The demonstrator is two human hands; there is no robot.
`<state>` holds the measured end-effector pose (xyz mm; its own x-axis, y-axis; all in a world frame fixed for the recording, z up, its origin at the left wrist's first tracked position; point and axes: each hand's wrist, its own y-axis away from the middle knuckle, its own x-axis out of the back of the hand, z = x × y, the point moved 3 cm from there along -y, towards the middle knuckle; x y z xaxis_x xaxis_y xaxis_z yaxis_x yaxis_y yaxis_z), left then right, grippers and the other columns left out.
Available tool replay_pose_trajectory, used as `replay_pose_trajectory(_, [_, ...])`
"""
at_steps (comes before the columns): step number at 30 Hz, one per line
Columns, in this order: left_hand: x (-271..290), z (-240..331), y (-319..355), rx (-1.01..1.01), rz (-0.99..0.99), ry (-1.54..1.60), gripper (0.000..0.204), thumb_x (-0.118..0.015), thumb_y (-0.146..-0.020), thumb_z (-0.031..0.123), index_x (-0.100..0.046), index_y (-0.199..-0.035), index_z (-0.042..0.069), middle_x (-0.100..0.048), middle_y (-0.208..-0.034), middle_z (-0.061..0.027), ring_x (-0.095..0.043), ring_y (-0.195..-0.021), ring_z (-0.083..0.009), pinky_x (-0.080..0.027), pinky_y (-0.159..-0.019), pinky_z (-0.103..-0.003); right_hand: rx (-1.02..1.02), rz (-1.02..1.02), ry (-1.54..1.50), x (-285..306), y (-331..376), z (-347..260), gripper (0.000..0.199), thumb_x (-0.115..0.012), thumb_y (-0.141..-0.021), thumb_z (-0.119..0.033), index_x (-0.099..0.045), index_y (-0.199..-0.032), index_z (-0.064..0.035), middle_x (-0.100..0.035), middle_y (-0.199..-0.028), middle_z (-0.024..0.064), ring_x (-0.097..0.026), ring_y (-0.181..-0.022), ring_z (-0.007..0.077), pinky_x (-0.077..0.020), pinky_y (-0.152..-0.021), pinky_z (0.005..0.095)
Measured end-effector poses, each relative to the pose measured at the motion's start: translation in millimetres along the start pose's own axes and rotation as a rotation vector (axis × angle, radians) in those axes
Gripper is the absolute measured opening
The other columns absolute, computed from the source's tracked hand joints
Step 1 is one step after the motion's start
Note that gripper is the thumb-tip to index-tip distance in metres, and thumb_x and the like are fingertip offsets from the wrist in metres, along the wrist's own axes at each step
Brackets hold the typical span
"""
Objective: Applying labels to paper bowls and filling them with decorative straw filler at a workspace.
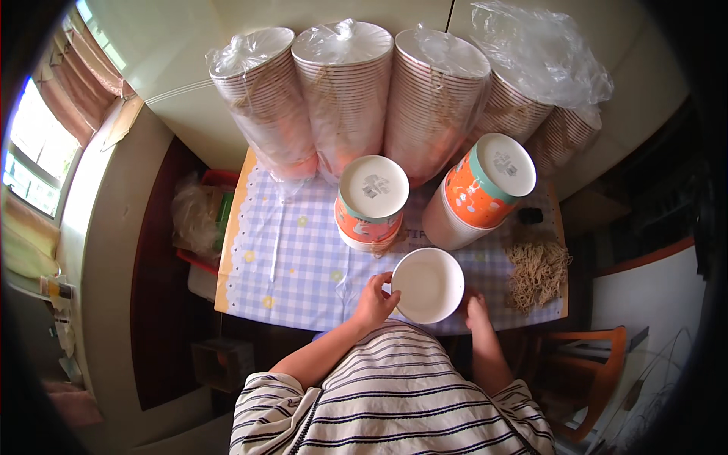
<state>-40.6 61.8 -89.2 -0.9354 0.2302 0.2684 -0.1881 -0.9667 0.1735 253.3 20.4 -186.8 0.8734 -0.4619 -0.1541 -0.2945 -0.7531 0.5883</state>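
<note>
A white paper bucket (428,287) with its open mouth toward me is at the table's near edge, against my striped shirt. My left hand (377,300) grips its left rim, thumb and fingers closed on the wall. Close to the bucket's right side is my right hand (477,312), its fingers drawn together; what they hold, if anything, is too small to make out. Beyond the bucket, an orange patterned paper bucket (368,228) stands upside down on a short stack. To its right, another upside-down orange bucket (476,199) with a green band tops a taller, leaning white stack.
Several tall bucket stacks (345,98) in clear plastic bags line the table's back. A tangle of tan strings (538,274) lies at the right, near a small black object (530,216). The checked tablecloth (303,258) covers the table. A wooden chair (603,379) stands at right.
</note>
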Motion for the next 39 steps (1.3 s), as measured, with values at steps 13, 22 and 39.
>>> replay_pose_trajectory(13, [150, 195, 92, -1.114, 0.297, 0.525, 0.025, -0.069, -0.070, 0.012, -0.059, -0.092, 0.008, -0.045, -0.091, -0.0082, -0.042, -0.063, -0.0176, -0.036, -0.057, -0.033, 0.514, -0.926, 0.904, -155, 183, -163, 0.023, -0.066, -0.082, -0.009, -0.063, -0.103, -0.0026, -0.062, -0.092, 0.0080, -0.059, -0.071, 0.0146, -0.0492, -0.064, 0.0262])
replay_pose_trajectory(22, [143, 265, 118, -1.395, -0.145, 0.642, 0.037, -0.066, -0.078, 0.003, -0.060, -0.112, 0.015, -0.054, -0.083, -0.0037, -0.039, -0.058, -0.0164, -0.033, -0.054, -0.034, 0.610, -0.917, 1.214, -155, 176, -145, 0.028, -0.066, -0.081, -0.018, -0.062, -0.105, -0.0045, -0.062, -0.093, 0.0126, -0.062, -0.082, 0.0270, -0.0499, -0.074, 0.0347])
replay_pose_trajectory(39, [124, 259, 117, -1.347, -0.241, 0.551, 0.050, -0.046, -0.092, 0.007, -0.049, -0.130, 0.040, -0.051, -0.094, -0.0008, -0.037, -0.065, -0.0119, -0.031, -0.061, -0.028, 0.303, -0.174, 1.285, -12, 50, -156, 0.027, -0.067, -0.079, -0.023, -0.065, -0.097, -0.0027, -0.068, -0.087, 0.0147, -0.065, -0.082, 0.0308, -0.0511, -0.073, 0.0377])
